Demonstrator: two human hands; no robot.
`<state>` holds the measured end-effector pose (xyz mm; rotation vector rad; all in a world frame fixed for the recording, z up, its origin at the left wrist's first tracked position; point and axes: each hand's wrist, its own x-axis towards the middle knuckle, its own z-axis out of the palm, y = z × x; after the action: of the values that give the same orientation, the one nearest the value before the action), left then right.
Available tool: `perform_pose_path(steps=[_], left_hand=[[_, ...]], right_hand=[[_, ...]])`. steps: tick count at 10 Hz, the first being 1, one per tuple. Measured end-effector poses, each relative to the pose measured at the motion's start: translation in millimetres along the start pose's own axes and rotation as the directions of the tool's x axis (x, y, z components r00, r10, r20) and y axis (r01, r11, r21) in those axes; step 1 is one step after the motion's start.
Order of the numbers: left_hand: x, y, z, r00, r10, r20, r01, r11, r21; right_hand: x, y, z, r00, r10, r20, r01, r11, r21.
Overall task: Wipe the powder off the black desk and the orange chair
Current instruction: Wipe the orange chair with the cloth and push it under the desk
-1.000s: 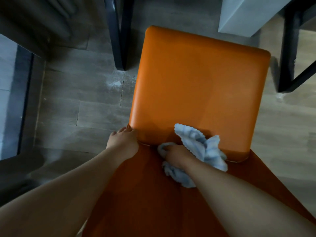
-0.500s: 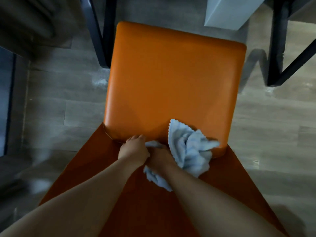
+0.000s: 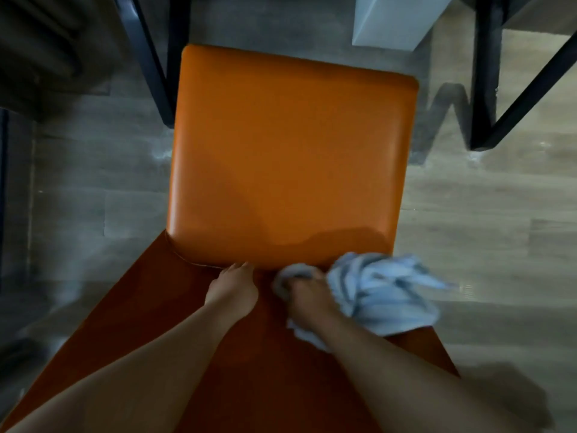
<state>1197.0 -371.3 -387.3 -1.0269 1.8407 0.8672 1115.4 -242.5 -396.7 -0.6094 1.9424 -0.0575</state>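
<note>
I'm on the chair [image 3: 287,157] now, working the crease where the seat meets the backrest. My right hand [image 3: 307,295] is clenched around the bunched blue cloth [image 3: 381,295], pressing it into that seam near the right end, with most of the cloth spilling out past the seat's corner. My left hand [image 3: 232,289] lies just beside it on the backrest, fingers fairly straight, tips touching the seam, steadying things. The seat looks clean to me (faint white dust shows on the floor [image 3: 93,189] by the left edge). Next, I reckon, a firm drag along the crease.
</note>
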Motion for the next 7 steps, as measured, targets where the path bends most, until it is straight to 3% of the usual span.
perform_pose_path(steps=[1, 2, 3, 4, 5, 6, 7], left_hand=[[7, -6, 2, 1.000, -0.023, 0.000, 0.023, 1.000, -0.007], [10, -10, -3, 0.998, -0.057, 0.003, 0.057, 0.998, -0.034], [10, -5, -7, 0.999, -0.050, 0.009, 0.051, 0.997, -0.053], [10, 3, -5, 0.997, -0.065, 0.052, 0.068, 0.997, -0.047], [11, 10, -2, 0.995, -0.073, 0.070, 0.076, 0.996, -0.047], [11, 15, 1, 0.997, -0.053, 0.052, 0.053, 0.999, -0.006], [11, 12, 5, 0.997, -0.053, 0.052, 0.053, 0.999, 0.000]], right_hand=[[14, -20, 10, 0.996, -0.065, 0.068, 0.067, 0.997, -0.032], [11, 15, -10, 0.988, -0.064, 0.140, 0.072, 0.996, -0.052], [1, 72, -49, 0.974, 0.179, 0.139, -0.182, 0.983, 0.011], [-7, 92, -77, 0.933, 0.358, 0.031, -0.350, 0.925, -0.151], [-16, 77, -69, 0.962, 0.242, -0.129, -0.267, 0.935, -0.233], [-15, 27, -27, 0.998, -0.060, -0.004, 0.058, 0.977, -0.207], [-7, 15, -15, 0.995, -0.030, 0.092, 0.040, 0.992, -0.118]])
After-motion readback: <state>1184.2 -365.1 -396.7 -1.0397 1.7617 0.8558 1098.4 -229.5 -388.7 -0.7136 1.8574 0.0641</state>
